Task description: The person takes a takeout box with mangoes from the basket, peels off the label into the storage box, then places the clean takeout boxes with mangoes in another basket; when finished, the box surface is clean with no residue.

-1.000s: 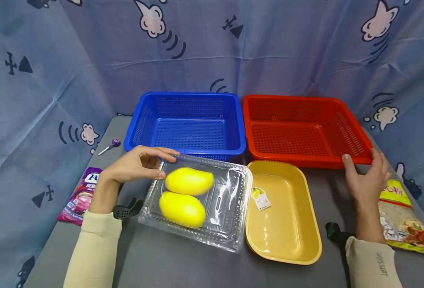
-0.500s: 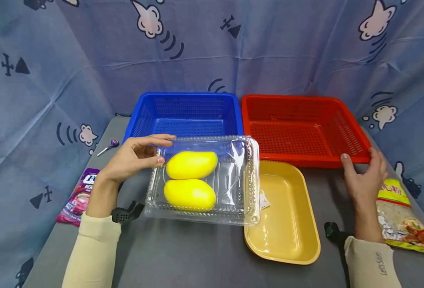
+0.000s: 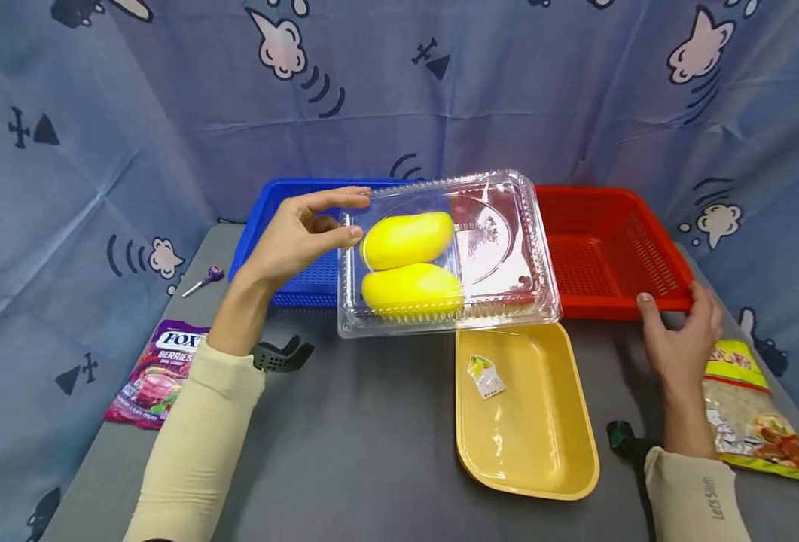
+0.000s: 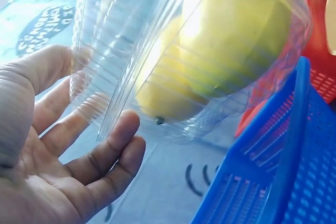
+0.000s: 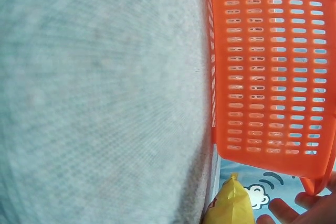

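In the head view my left hand (image 3: 304,237) pinches the left edge of a clear plastic clamshell box (image 3: 544,260) between thumb and fingers. Two yellow mangoes (image 3: 407,239) lie inside, at its left half. The box is tilted up, raised above the table, and overlaps the blue basket (image 3: 270,211) and the red basket (image 3: 602,301). The left wrist view shows the fingers at the box's ridged corner, near the mango's stem end (image 4: 163,108). My right hand (image 3: 684,339) grips the red basket's near right corner, thumb in front, fingers round the side; the right wrist view shows only its fingertips (image 5: 283,211).
A yellow tray (image 3: 548,429) with a small printed tag (image 3: 487,379) inside stands in front of the red basket. A lollipop (image 3: 212,275) and a purple candy bag (image 3: 158,376) lie at left. A yellow-topped food packet (image 3: 751,414) lies at right. Patterned curtain stands behind.
My left hand has raised the box with the mangoes and moved it away from me and to the right, from beside the yellow tray to over the baskets. The right hand keeps its place.
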Demonstrator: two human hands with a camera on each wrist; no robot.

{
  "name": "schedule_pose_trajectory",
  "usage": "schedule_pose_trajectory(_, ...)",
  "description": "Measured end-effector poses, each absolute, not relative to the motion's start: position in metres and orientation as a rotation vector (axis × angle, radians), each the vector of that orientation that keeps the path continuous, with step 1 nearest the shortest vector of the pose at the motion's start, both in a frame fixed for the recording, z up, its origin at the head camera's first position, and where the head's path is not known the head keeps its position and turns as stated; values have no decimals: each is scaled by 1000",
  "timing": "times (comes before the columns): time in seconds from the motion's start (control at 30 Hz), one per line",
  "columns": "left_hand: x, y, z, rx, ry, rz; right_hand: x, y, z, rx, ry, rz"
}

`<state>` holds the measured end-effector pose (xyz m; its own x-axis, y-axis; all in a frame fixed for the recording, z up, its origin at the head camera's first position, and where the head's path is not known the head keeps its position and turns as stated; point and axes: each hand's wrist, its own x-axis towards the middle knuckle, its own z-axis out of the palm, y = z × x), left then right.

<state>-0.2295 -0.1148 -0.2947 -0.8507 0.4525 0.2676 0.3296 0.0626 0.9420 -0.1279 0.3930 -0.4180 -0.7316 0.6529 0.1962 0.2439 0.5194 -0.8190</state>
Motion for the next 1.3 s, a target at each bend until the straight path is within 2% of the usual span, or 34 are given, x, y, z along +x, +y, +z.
schedule_pose_trajectory(0.43,-285,-33,-286,966,2150,1896,-130,395,-423,-651,-2200,1081)
schedule_pose_trajectory(0.67,-310,9,-296,1056,2134,1911,-129,395,-421,-645,-2212,1101)
schedule_pose_trajectory(1.0,-333,39,-318,970,2184,1921,-134,395,-427,-610,-2211,1110)
schedule_pose_trajectory(1.3,-332,70,-331,758,2334,1879,-128,394,-421,-668,-2246,1120)
